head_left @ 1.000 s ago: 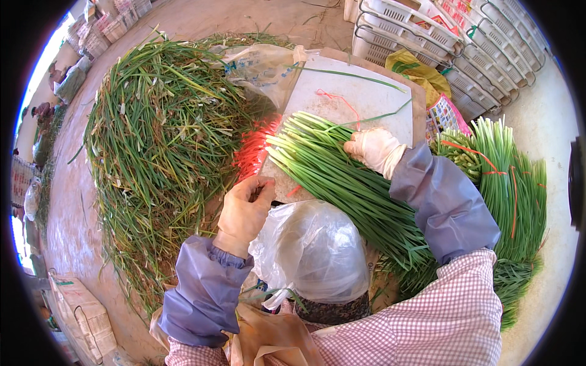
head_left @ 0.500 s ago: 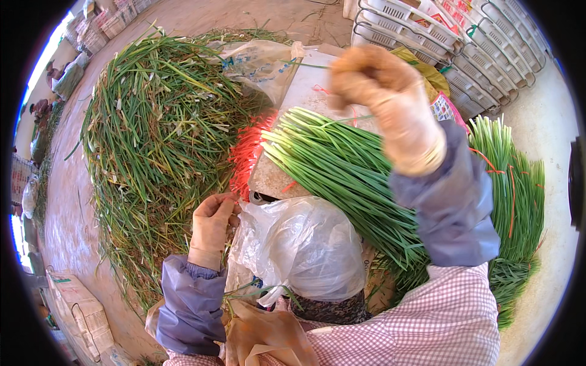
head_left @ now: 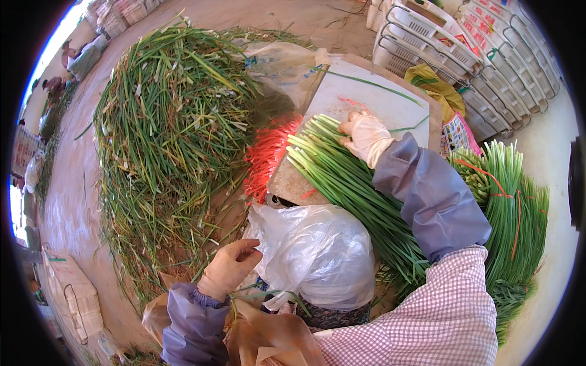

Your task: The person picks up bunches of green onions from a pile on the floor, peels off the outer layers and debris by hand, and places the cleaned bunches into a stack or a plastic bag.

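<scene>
A bundle of green chives with pale stem ends lies across a low white-topped board, its leaves trailing toward me. My gloved right hand is at the bundle's far edge near the pale ends, its fingers curled on the stems. My gloved left hand hovers low on the left beside a clear plastic bag over my lap. Its fingers are loosely bent with a gap between them, and nothing shows in them. Red ties hang in a cluster at the board's left edge.
A big heap of loose chive leaves stands on the left. Tied chive bundles stand on the right. White plastic crates are stacked at the back right, beside a yellow sack. One long leaf lies on the board.
My right hand has come down from above the board onto the chives. My left hand has drawn back toward me, and its fingers have loosened from a pinch.
</scene>
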